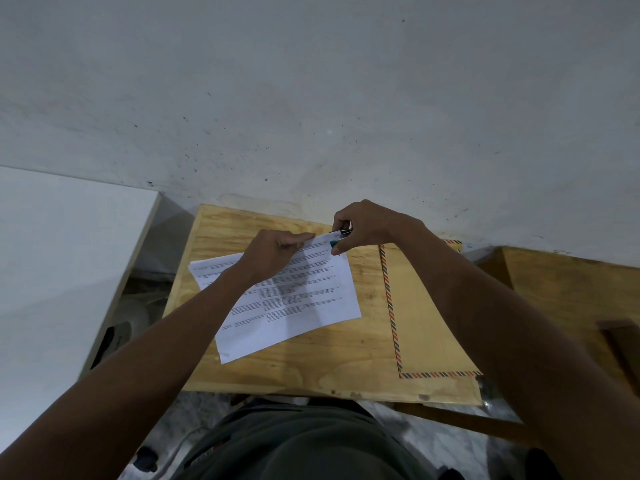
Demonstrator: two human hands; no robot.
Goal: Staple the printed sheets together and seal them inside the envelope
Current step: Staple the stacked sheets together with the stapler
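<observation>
On a plywood table, the right hand clamps a stapler on the printed sheets' far corner, left hand pinching the sheets beside it — loosen, and pages skew. The envelope lies right of the sheets.

Small plywood counter against a pale wall. Carried printed sheets lying askew at centre-left, and a brown envelope with red-and-blue striped border flat on its right part, beside the sheets.
</observation>
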